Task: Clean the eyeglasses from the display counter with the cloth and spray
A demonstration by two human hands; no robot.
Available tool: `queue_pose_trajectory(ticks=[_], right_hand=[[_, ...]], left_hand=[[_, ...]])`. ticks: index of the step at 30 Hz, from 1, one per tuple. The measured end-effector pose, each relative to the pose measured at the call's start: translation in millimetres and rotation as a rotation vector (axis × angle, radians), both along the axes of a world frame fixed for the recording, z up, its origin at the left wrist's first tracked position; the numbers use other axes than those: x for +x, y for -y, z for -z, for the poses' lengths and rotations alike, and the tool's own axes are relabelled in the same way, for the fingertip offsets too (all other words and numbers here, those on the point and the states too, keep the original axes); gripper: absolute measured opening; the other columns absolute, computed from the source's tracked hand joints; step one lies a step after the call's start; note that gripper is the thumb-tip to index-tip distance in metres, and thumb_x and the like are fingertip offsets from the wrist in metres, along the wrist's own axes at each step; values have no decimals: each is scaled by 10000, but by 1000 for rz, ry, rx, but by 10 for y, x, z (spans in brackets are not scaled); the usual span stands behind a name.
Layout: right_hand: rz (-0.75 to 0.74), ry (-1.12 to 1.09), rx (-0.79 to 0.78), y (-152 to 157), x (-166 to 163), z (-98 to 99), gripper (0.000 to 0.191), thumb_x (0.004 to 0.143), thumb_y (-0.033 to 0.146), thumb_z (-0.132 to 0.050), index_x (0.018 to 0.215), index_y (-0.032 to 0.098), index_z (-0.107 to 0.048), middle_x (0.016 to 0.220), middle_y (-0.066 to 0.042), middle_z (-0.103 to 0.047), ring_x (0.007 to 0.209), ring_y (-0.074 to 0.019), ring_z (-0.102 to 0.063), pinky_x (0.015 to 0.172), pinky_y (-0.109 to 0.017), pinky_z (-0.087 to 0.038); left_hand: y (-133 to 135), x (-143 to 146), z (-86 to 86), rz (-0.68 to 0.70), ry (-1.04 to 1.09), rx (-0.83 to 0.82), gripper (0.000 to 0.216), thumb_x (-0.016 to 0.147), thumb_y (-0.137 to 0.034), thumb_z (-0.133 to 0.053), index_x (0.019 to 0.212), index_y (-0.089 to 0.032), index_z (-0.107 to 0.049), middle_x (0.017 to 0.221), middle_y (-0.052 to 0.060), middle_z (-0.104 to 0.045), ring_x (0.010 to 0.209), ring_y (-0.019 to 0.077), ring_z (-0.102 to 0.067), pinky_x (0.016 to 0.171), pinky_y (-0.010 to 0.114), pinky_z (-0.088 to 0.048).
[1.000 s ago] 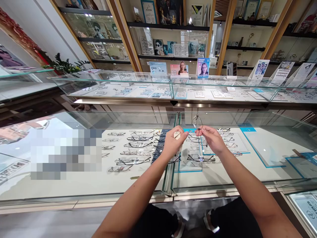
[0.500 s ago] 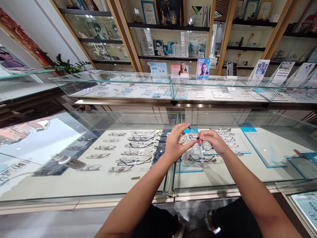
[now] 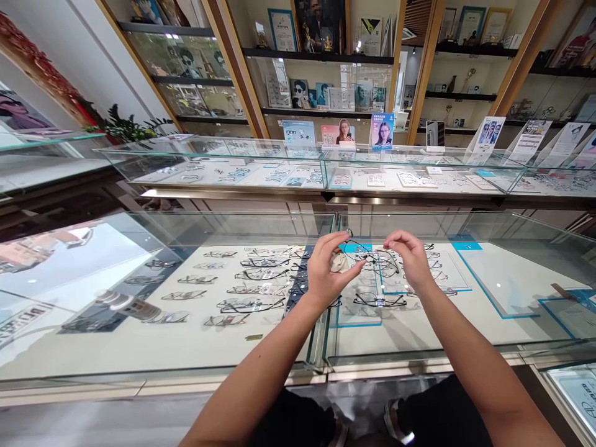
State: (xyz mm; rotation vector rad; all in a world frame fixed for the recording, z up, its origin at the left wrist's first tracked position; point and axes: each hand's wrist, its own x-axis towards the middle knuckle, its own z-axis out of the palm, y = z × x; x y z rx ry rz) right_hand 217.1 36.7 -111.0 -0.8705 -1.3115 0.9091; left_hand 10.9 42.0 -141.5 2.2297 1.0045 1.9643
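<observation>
A pair of thin dark-rimmed eyeglasses [image 3: 369, 256] is held up above the glass display case. My left hand [image 3: 323, 267] grips it from the left, fingertips at its upper end and the thumb stretched below the frame. A bunched beige cloth [image 3: 339, 261] is tucked in that palm. At the other end, my right hand [image 3: 410, 259] has its index finger and thumb pinched together by the edge of the right lens rim. Its contact with the frame is too fine to see clearly. More eyeglasses [image 3: 380, 299] lie in the case behind and below my hands.
The near glass case [image 3: 279, 366] holds rows of eyeglasses [image 3: 263, 274] on pale and dark panels. Its glass edges run close beneath my forearms. Across a gap stands another glass counter [image 3: 223, 189] with display cards [image 3: 382, 131] on top. Shelves [image 3: 321, 54] line the back wall.
My right hand has shifted from the middle of the eyeglasses to their right side, and its fingers have risen. My left hand has moved slightly left, still with the frame and cloth.
</observation>
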Motion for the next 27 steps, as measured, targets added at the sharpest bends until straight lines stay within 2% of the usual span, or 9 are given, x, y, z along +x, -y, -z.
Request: queue_pose_trajectory(ticks=[4,10,16,21,27], right_hand=[[160,-43,40,-61,48,10,102,762,273,-681,675,238,-640,737,-5,-645,766,-183,-575,777,-348,-464],[219,-18,68,-107,81,46,98,757,272,-741,704,230,-669,767,-2,-661,772,-174,-564,761,-343,-431],[248,7,129,-111,71,45,101,724,251,-783,697,226,-690,757,2,-666,737,-160,-562,728,-337,-409],[284,64,184,-104,59,58,148,758,300,-820,708,226,-701,750,9,-656,713,-153,-540,733,-346,-413],[329,109,231,-86,33,56,156,781,324,-822,713,226,-722,708,12,-632,714,-158,-537,737,-347,-421]], left_hand=[[-17,-4,-9,-31,104,-72,485,837,-501,-805,1186,-198,-659,1154,117,-697,974,225,-660,791,335,-549],[-97,-38,18,-25,311,-218,500,823,-475,-825,1195,-193,-645,1204,98,-670,755,126,-597,753,297,-520],[-143,-40,33,-44,368,-202,510,811,-490,-827,1184,-194,-645,1187,97,-680,790,133,-620,735,289,-534],[-160,-45,56,-88,349,-161,512,818,-490,-825,1197,-196,-645,1184,94,-671,774,123,-601,761,307,-529],[-212,-65,75,-156,316,-44,500,809,-498,-839,1161,-199,-648,1118,76,-645,931,177,-637,780,309,-525]])
